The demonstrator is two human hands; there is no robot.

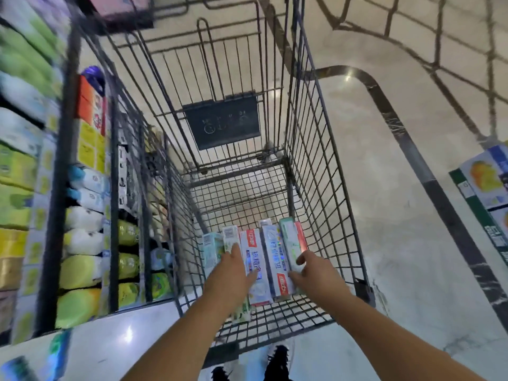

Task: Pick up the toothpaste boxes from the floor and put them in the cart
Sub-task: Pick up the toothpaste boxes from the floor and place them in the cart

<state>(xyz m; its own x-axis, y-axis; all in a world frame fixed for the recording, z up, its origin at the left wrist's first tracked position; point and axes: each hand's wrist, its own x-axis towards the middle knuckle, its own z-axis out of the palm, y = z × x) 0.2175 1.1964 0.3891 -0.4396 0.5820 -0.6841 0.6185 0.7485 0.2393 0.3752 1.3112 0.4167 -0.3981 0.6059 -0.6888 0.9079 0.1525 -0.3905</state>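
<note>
While both arms reach down into the cart [324, 149], five toothpaste boxes [275, 259] lie side by side on its wire floor, at the near end, their long sides touching or nearly so. From left to right they are a pale teal box [211, 250], a white and green box [230, 237], a white box with a red end [251, 251], a silvery blue box [276, 257] with a red near end, and a green and red box [292, 240] against the cart's right wall.

One left hand [229, 273] rests on the two leftmost boxes, its fingers fairly straight and laid flat on them, not curled round anything. One right hand [313, 273] is at the near end of the two rightmost boxes; its fingers bend over the green and red box, but whether they clamp it or only touch it I cannot tell.

Shelves [33, 188] of packaged goods stand just left of the cart. Two dark shoes [277, 361] show on the pale floor [384, 243] under the cart's near edge. A dark placard [222, 121] hangs on the cart's inner gate.
</note>
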